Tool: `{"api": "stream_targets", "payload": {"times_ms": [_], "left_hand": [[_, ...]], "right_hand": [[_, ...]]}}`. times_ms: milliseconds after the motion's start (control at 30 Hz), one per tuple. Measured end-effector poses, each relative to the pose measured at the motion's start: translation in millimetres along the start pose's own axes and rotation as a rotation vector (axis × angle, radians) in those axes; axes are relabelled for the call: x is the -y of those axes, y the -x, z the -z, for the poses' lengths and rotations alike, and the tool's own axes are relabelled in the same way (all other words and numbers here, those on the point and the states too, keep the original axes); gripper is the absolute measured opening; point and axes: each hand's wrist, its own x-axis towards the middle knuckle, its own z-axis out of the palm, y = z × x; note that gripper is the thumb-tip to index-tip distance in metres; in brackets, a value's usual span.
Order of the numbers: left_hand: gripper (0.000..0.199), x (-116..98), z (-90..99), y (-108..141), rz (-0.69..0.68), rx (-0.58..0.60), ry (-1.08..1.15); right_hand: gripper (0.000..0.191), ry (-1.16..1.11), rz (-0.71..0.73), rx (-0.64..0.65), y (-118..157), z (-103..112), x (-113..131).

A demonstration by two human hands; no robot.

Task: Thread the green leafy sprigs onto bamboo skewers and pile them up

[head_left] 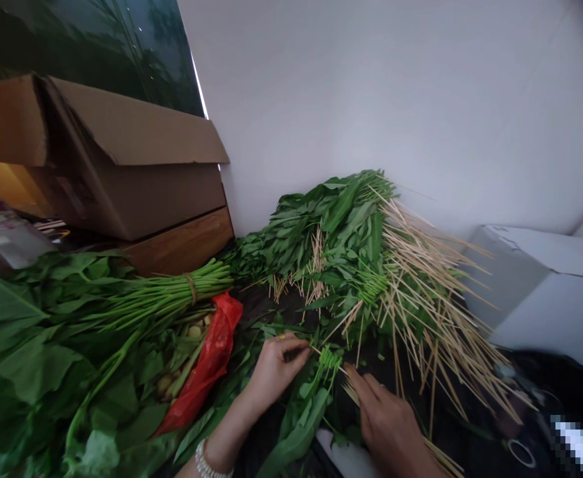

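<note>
Just left of the skewer's tip, my left hand [280, 362], with a ring and a beaded bracelet, is closed in a pinch. A small green stem end shows at its fingertips. My right hand [384, 411] is closed around several thin bamboo skewers [350, 388]. One of them runs leftward through folded green stems [329, 360], reaching close to my left fingertips. Long leaves [301, 421] hang from those stems toward me, between my two hands. Behind my hands lies a large pile of leafy greens on skewers [351, 222], its bare sticks [435, 305] fanning to the right.
Large leaves [37, 358] and a tied bundle of green stems [172, 295] lie at left, beside a red plastic bag [212, 365]. An open cardboard box [137, 192] stands behind them. A white box [545, 285] is at right, and a white wall [396, 86] rises behind.
</note>
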Motion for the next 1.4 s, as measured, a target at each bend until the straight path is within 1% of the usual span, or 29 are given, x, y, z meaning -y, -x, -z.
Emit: {"api": "stream_targets", "payload": {"times_ms": [100,200,300,433,600,800,1067,1200,1300,1400], "left_hand": [[0.019,-2,2.0,-2,0.031,-0.008,0.089],[0.021,-2,5.0,-3,0.129,-0.02,0.226],[0.02,-1,6.5,-4,0.228,-0.026,0.316],[0.022,0,6.2,-4,0.277,-0.028,0.418],[0.027,0,6.8,-4,0.336,0.04,0.509],[0.026,2,6.4,-3,0.335,0.08,0.519],[0.022,-1,1.3,-4,0.335,0.033,0.502],[0.019,1,-6.0,-2,0.321,0.017,0.52],[0.019,2,-11.7,1,0.296,0.034,0.52],[0.023,2,-10.8,1,0.281,0.05,0.532]], "right_hand": [[0.049,-0.035,-0.008,0.019,0,0,0],[0.049,-0.055,-0.002,0.03,0,2,0],[0.05,-0.057,0.007,0.024,-1,4,1],[0.05,-0.071,0.014,0.013,-1,4,2],[0.053,-0.103,0.014,0.034,-1,4,2],[0.057,-0.11,-0.015,0.059,2,0,1],[0.059,-0.149,-0.048,0.094,6,-4,2],[0.06,-0.152,-0.07,0.076,8,-7,3],[0.058,-0.139,-0.049,0.084,7,-8,2],[0.056,-0.137,-0.015,0.08,2,-4,2]]}}
